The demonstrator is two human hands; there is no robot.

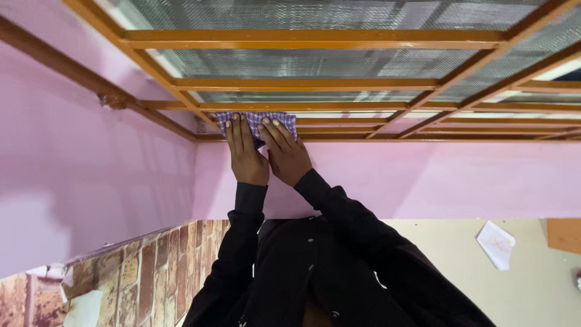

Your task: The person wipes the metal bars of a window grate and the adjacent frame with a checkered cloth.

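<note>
Both hands are pressing flat on a purple-and-white checked cloth [257, 123], fingers stretched out and laid on it rather than curled around it. Left hand [247, 154] is covering the cloth's left part, right hand [287, 155] is sitting just beside it on the right, the two nearly touching. The cloth is lying against the bottom rail of an orange-brown wooden window frame [315, 40], right near the corner where the pink painted wall [91, 181] is meeting it. Wire mesh panes [315, 63] are filling the frame. Black sleeves [357, 236] are running back from the wrists, and a brick-pattern wall panel [145, 278] is showing off to the side.
</note>
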